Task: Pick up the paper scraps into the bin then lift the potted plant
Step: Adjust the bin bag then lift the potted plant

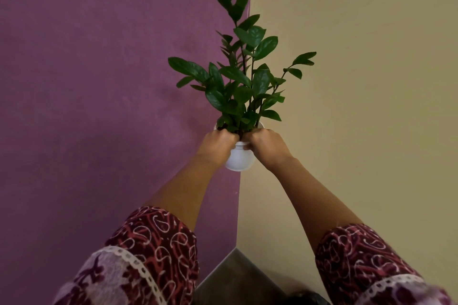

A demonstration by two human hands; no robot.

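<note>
White plastic shows at the centre of the head view: the pot of a potted plant, held up in the air in front of a wall corner. The left hand wraps the pot's rim from the left and the right hand from the right, both closed tight on it, thumbs toward the soil. Glossy dark green leaves rise upright into the upper middle of the frame. A purple wall fills the left half, a beige wall the right. Maroon patterned sleeves with lace trim cover both upper arms at the bottom. A strip of brown floor sits at bottom centre.
</note>
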